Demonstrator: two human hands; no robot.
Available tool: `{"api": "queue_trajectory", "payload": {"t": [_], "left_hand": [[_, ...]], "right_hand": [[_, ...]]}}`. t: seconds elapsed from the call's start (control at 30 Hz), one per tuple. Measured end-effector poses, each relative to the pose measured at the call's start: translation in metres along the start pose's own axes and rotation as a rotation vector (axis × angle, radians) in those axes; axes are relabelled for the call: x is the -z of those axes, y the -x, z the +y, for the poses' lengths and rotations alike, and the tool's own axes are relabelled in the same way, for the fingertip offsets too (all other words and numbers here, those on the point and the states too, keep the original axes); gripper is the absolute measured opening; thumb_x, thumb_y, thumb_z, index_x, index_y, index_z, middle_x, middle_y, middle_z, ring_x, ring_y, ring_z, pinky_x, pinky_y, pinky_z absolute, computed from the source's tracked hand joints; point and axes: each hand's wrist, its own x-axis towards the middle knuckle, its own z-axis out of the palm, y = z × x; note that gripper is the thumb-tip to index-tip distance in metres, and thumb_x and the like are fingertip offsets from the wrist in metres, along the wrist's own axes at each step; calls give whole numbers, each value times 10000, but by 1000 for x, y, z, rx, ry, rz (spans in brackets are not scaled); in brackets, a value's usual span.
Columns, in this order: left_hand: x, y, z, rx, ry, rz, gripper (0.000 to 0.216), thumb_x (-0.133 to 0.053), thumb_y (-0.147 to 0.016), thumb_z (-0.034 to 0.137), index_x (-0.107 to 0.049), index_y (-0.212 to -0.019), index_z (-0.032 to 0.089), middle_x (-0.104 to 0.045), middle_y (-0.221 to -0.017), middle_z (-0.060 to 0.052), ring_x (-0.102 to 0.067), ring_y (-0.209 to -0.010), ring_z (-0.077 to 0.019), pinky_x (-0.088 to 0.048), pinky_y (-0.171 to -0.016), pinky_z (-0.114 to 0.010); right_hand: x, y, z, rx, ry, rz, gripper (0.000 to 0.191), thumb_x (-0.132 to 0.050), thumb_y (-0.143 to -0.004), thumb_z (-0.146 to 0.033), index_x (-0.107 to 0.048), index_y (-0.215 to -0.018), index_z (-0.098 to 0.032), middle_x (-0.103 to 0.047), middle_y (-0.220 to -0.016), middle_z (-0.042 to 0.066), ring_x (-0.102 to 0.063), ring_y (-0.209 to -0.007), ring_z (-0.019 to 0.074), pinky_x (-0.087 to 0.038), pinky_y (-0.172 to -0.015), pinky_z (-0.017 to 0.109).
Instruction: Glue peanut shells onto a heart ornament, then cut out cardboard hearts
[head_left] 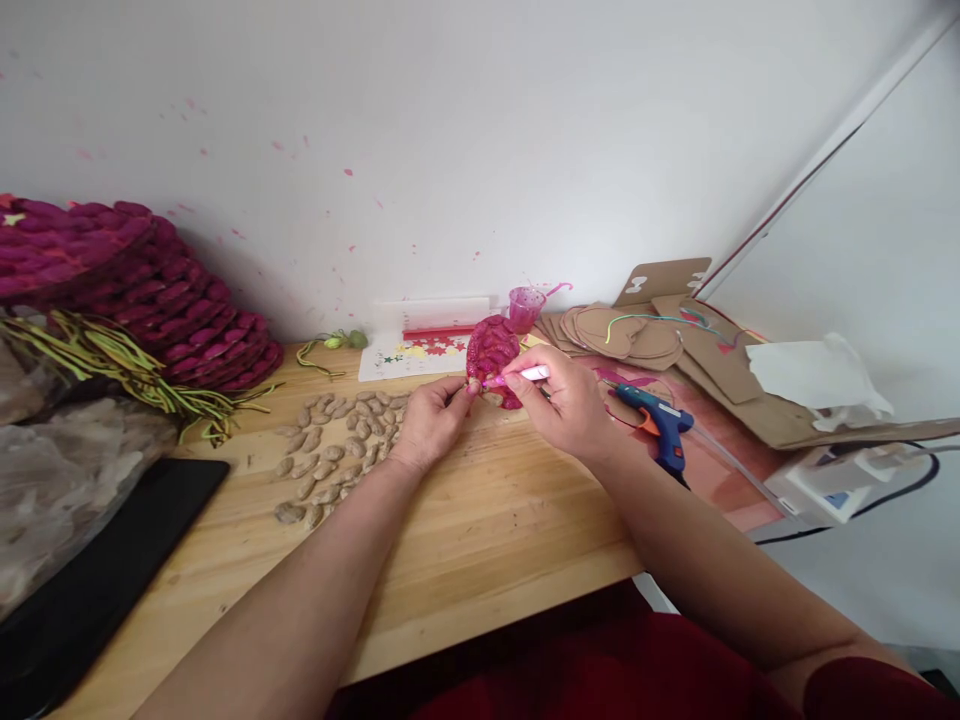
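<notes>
A magenta piece covered in peanut-shaped lumps (491, 345) is propped up at the middle of the wooden table. At its lower left edge my left hand (433, 420) pinches with thumb and fingertips; exactly what lies between them is partly hidden. My right hand (559, 400) is closed around a slim white marker-like pen (535, 373), whose pink end meets the piece beside my left fingertips. Many unpainted peanuts (352, 440) lie loose to the left of my left hand. A clear cup stained pink (526, 308) stands just behind the piece.
Left, stacked magenta lumpy pieces (172, 290), green-yellow cords (127, 365), plastic bags (67, 500) and a black tray (127, 570). Behind, a white sheet with small coloured stars (375, 362). Right, a blue glue gun (666, 425), cardboard cutouts (630, 335) and a white power strip (832, 485).
</notes>
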Motion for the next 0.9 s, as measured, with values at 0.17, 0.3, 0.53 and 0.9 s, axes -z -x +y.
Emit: {"api": "queue_trajectory", "payload": {"t": [0.17,0.3,0.53,0.9], "left_hand": [[0,1,0,21,4,-16,404,-613,-875,522,-750,-844,142,-467,-611,29,-382,-618,-137,-316,-598,-257],[2,1,2,25,19,-5,414,-617,-873,535,-731,-805,142,-489,-615,28,-395,-620,-135,-325,-605,-257],[1,0,5,35,49,14,417,-638,-863,541,-674,-717,153,-492,-607,28,-394,-608,-129,-317,-592,-260],[1,1,7,46,37,46,466,-645,-871,556,-568,-614,175,-426,-565,40,-347,-573,-115,-282,-569,-267]], "right_hand": [[2,1,-1,-1,50,2,95,-607,-976,-261,-617,-898,-208,-704,-814,20,-630,-694,139,-458,-642,274],[4,2,-4,-16,14,7,94,-608,-975,-254,-610,-891,-211,-692,-773,4,-616,-644,125,-460,-622,266],[2,1,-4,-22,5,-24,85,-615,-971,-256,-628,-901,-210,-709,-783,10,-634,-670,131,-463,-617,262],[0,1,0,-26,-32,11,77,-618,-961,-261,-640,-905,-213,-718,-848,24,-655,-752,151,-504,-685,284]]}}
